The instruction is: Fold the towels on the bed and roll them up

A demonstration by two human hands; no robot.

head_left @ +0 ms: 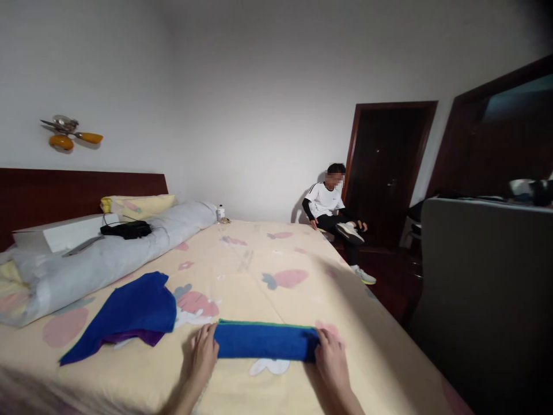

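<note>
A: Towel (265,341) lie, head view?
B: Folded strip on bed (276,253), long axis left-right. Left hand (203,353) touches its left end, right hand (332,358) its right end, equally near. Both loosely curled; whether gripping, cannot tell.

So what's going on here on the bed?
A person has the left hand on the left end and the right hand on the right end of a folded blue cloth lying on the bed. Loose blue and purple cloths lie heaped further left. Another person sits beyond the bed, near a dark door.
</note>
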